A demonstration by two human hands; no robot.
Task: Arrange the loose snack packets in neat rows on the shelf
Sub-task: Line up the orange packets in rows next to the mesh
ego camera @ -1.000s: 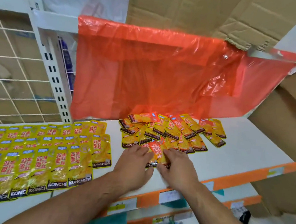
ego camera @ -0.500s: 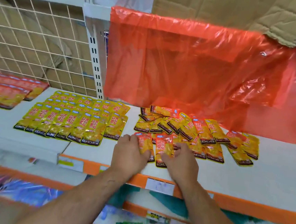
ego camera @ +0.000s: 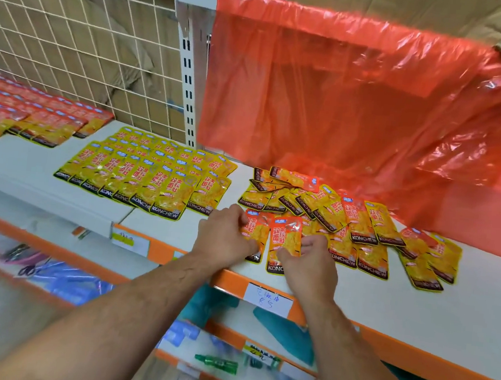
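Note:
A loose heap of yellow-orange snack packets (ego camera: pixel 359 221) lies on the white shelf (ego camera: pixel 434 302) under a red plastic sheet. Left of it, yellow packets (ego camera: pixel 140 179) lie in neat overlapping rows. My left hand (ego camera: pixel 223 239) grips a packet (ego camera: pixel 254 231) at the near edge of the heap. Beside it, my right hand (ego camera: pixel 308 264) grips another packet (ego camera: pixel 284 239), fingers curled over its lower part. Both packets lie near the shelf's front edge.
A red plastic sheet (ego camera: pixel 358 108) hangs behind the heap. Orange-red packets (ego camera: pixel 27 116) lie in rows at the far left. A wire grid panel (ego camera: pixel 82 45) backs the left bay. Lower shelves (ego camera: pixel 256 371) hold blue and green items. A handwritten price tag (ego camera: pixel 268 298) sits on the orange shelf edge.
The camera has swung left and come closer, bringing the orange-red rows into view. Both hands have curled round two packets at the front of the heap and spread them side by side.

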